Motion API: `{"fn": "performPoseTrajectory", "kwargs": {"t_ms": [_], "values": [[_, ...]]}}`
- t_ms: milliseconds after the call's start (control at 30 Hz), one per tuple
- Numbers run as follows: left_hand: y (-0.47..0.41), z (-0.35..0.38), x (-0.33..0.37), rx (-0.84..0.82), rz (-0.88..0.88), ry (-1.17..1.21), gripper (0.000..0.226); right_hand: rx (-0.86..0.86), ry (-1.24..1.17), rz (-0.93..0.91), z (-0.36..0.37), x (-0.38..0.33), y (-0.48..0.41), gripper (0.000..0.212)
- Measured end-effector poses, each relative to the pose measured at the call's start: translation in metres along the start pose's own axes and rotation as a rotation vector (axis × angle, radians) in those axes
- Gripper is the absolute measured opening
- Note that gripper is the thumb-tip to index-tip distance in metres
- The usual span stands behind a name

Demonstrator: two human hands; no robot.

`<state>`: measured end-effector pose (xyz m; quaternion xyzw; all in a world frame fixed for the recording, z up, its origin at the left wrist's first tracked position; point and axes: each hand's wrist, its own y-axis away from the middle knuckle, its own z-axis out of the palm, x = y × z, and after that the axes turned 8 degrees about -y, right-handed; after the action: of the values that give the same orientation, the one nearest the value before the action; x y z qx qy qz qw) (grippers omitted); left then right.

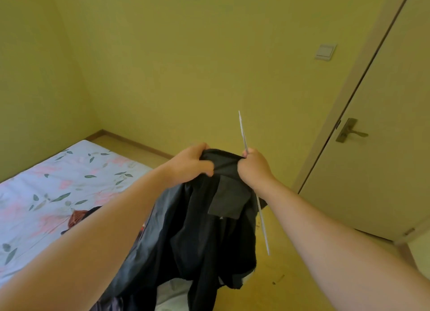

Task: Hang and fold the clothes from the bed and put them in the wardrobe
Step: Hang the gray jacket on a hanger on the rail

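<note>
A black garment point(209, 236) hangs in front of me over the bed's corner, held up by its top edge. My left hand point(190, 165) grips that edge on the left. My right hand point(252, 169) grips it on the right and also holds a thin white hanger point(243, 134), seen edge-on, which sticks up above the fist and runs down past the garment. A grey square patch point(226, 200) shows near the garment's top. More dark and reddish clothes point(78, 217) lie on the bed behind my left forearm, partly hidden.
The bed point(58, 182) with a floral sheet fills the lower left. A shut door point(377, 136) with a lever handle point(351, 133) stands at the right, a light switch point(325, 51) beside it. Yellow floor point(290, 276) lies between bed and door.
</note>
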<state>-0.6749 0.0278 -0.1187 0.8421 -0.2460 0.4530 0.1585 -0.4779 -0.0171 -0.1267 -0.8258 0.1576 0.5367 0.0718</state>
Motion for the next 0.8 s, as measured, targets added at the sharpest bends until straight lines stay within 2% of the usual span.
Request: {"fn": "performPoseTrajectory", "kwargs": {"t_ms": [100,200,233,267,367,400,433,467,533,633,700,800], "values": [[0.002,0.005,-0.042,-0.1,-0.008,-0.393,0.049,-0.017,0.023,-0.051,-0.002,-0.008,-0.003,0.027],[-0.002,0.021,-0.084,0.001,-0.158,-0.654,0.05,-0.011,0.026,-0.086,-0.002,-0.015,-0.006,0.02],[-0.002,0.026,-0.095,0.062,-0.247,-0.609,0.054,-0.01,0.022,-0.087,-0.004,-0.016,-0.006,0.02],[-0.003,0.032,-0.104,0.133,-0.352,-0.457,0.066,-0.015,0.026,-0.087,-0.005,-0.015,-0.005,0.021],[-0.002,0.048,-0.117,0.37,-0.64,-0.02,0.117,-0.019,0.042,-0.094,-0.012,-0.011,-0.002,0.029],[-0.001,0.053,-0.12,0.387,-0.687,0.076,0.124,-0.002,0.028,-0.085,-0.014,-0.008,-0.002,0.029],[0.0,0.059,-0.123,0.349,-0.689,0.164,0.121,0.016,0.007,-0.069,-0.017,-0.007,-0.003,0.026],[0.0,0.064,-0.125,0.277,-0.665,0.225,0.108,0.031,-0.013,-0.049,-0.019,-0.005,-0.003,0.023],[0.0,0.07,-0.128,0.155,-0.588,0.275,0.071,0.048,-0.042,-0.023,-0.026,-0.002,-0.006,0.021],[-0.008,0.068,-0.12,0.17,-0.468,0.348,0.035,0.064,-0.048,0.001,-0.036,0.006,-0.008,0.022],[-0.013,0.056,-0.102,0.166,-0.397,0.324,0.031,0.098,-0.046,0.021,-0.042,0.011,-0.01,0.02],[-0.016,0.025,-0.068,0.028,-0.254,0.196,0.043,0.128,-0.033,0.049,-0.05,0.02,-0.011,0.019]]}}
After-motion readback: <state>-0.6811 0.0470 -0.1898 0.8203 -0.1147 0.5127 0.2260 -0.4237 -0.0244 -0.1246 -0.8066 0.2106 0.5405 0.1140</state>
